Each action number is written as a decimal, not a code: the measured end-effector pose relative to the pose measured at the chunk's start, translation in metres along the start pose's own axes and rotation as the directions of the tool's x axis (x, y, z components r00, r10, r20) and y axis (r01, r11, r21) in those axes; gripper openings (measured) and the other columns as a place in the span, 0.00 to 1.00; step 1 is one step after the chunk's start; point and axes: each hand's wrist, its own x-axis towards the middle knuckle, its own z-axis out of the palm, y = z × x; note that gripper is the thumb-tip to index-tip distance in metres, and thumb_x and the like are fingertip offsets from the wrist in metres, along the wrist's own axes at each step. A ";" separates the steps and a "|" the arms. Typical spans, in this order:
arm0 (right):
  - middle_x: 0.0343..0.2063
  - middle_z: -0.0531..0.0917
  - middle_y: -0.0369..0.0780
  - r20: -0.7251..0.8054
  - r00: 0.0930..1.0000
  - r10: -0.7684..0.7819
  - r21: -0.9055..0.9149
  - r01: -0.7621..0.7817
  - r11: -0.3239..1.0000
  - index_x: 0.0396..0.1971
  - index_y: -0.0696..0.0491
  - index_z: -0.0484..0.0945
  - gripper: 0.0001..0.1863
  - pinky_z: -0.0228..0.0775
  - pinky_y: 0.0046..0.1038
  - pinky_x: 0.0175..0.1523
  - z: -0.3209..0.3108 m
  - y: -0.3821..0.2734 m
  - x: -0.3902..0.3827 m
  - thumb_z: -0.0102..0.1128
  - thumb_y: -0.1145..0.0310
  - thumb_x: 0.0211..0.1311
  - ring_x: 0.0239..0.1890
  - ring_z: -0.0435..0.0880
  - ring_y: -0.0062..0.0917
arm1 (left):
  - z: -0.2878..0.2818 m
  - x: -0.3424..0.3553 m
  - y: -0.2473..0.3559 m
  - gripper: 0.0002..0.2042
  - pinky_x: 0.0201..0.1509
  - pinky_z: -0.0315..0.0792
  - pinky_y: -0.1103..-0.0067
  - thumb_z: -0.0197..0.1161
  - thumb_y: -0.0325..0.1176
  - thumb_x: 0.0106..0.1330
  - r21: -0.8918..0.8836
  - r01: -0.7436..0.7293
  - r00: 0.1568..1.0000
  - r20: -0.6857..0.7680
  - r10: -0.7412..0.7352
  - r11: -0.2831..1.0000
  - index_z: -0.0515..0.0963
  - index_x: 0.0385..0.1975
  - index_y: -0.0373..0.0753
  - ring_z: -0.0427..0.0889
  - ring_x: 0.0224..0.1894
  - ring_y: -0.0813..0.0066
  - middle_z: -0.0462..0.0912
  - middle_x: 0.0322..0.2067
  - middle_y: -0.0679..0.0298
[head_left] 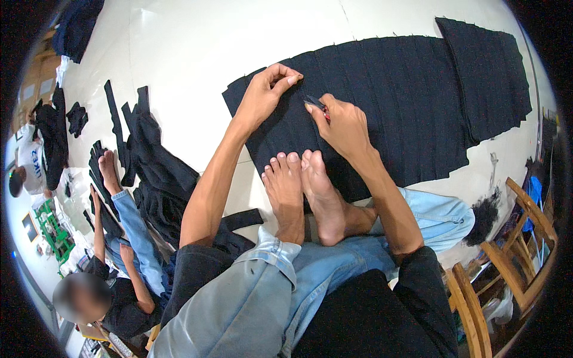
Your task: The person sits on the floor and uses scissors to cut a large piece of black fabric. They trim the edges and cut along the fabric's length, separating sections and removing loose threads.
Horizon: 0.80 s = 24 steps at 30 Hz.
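Note:
Several black fabric pieces (382, 89) lie side by side in a long row on the pale floor. Over their left end, my left hand (262, 95) is closed, thumb and forefinger pinched together; whatever is between them is too small to make out. Just to its right, my right hand (346, 125) is closed around small thread snips (317, 104) with dark blades and a bit of red showing. The tips of the snips point up and left toward my left fingertips, apart from them. My bare feet (298, 185) rest at the near edge of the fabric.
More black cloth (158, 149) lies heaped on the left. A seated co-worker (128, 292) in jeans is at the lower left, another person (33, 158) farther off. A green crate (54, 230) stands there. Wooden chairs (507, 274) and a blue item (533, 200) are at the right.

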 end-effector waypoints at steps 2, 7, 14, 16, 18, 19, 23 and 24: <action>0.16 0.81 0.48 0.018 1.000 -0.018 -0.030 0.019 0.999 0.28 0.58 0.79 0.17 0.76 0.41 0.25 0.002 -0.002 0.009 0.62 0.57 0.66 0.20 0.84 0.44 | -0.002 0.004 0.004 0.10 0.62 0.73 0.74 0.60 0.34 0.73 -0.044 0.041 0.999 0.006 -0.040 0.998 0.81 0.42 0.34 0.83 0.49 0.72 0.87 0.42 0.58; 0.17 0.82 0.50 0.073 0.997 -0.032 -0.065 0.037 0.997 0.29 0.58 0.80 0.17 0.77 0.42 0.26 0.011 -0.005 0.021 0.61 0.57 0.66 0.21 0.85 0.45 | -0.010 0.006 0.003 0.10 0.67 0.67 0.72 0.59 0.37 0.73 -0.101 0.104 0.993 0.059 -0.099 0.989 0.81 0.43 0.38 0.80 0.51 0.75 0.86 0.47 0.62; 0.17 0.82 0.51 0.086 0.996 -0.003 -0.114 0.013 0.993 0.25 0.57 0.80 0.19 0.77 0.43 0.28 0.017 -0.002 0.027 0.60 0.56 0.67 0.22 0.85 0.45 | -0.009 0.008 -0.001 0.10 0.64 0.69 0.72 0.60 0.38 0.72 -0.124 0.050 0.997 0.056 -0.044 0.991 0.82 0.42 0.38 0.81 0.49 0.73 0.87 0.46 0.63; 0.17 0.81 0.50 0.029 1.000 -0.004 -0.044 0.006 0.999 0.24 0.56 0.81 0.19 0.74 0.41 0.27 0.012 0.006 0.026 0.60 0.56 0.67 0.19 0.83 0.44 | -0.009 0.012 -0.002 0.11 0.61 0.71 0.72 0.60 0.38 0.72 -0.104 0.000 1.000 0.002 0.000 0.995 0.82 0.43 0.38 0.82 0.48 0.73 0.87 0.46 0.62; 0.12 0.78 0.43 -0.002 0.985 0.173 0.235 -0.167 0.958 0.25 0.56 0.81 0.20 0.66 0.37 0.24 -0.002 0.017 0.023 0.60 0.54 0.69 0.14 0.76 0.33 | -0.023 0.015 -0.006 0.11 0.58 0.72 0.73 0.59 0.39 0.72 -0.066 -0.048 0.994 -0.100 0.042 0.997 0.82 0.43 0.38 0.82 0.47 0.73 0.87 0.45 0.61; 0.12 0.72 0.35 -0.018 0.968 0.250 0.373 -0.225 0.900 0.26 0.56 0.82 0.21 0.58 0.31 0.22 -0.019 0.020 0.018 0.59 0.52 0.70 0.15 0.67 0.22 | -0.041 0.019 -0.012 0.11 0.56 0.72 0.73 0.59 0.39 0.73 0.047 -0.075 0.972 -0.222 0.083 0.996 0.82 0.43 0.38 0.82 0.46 0.73 0.87 0.44 0.61; 0.16 0.65 0.25 0.002 0.830 0.557 0.642 -0.429 0.636 0.28 0.53 0.82 0.21 0.47 0.19 0.21 -0.078 0.061 -0.010 0.56 0.50 0.73 0.17 0.57 0.10 | -0.122 0.034 -0.022 0.15 0.46 0.74 0.72 0.59 0.42 0.72 0.529 -0.002 0.819 -0.486 0.305 0.848 0.82 0.39 0.34 0.82 0.37 0.68 0.86 0.35 0.56; 0.16 0.64 0.24 0.008 0.791 0.612 0.650 -0.469 0.598 0.29 0.52 0.82 0.21 0.45 0.17 0.22 -0.092 0.069 -0.021 0.55 0.49 0.73 0.17 0.56 0.08 | -0.130 0.036 -0.017 0.17 0.41 0.75 0.71 0.59 0.42 0.72 0.627 0.121 0.799 -0.522 0.299 0.770 0.81 0.36 0.32 0.82 0.32 0.63 0.85 0.30 0.53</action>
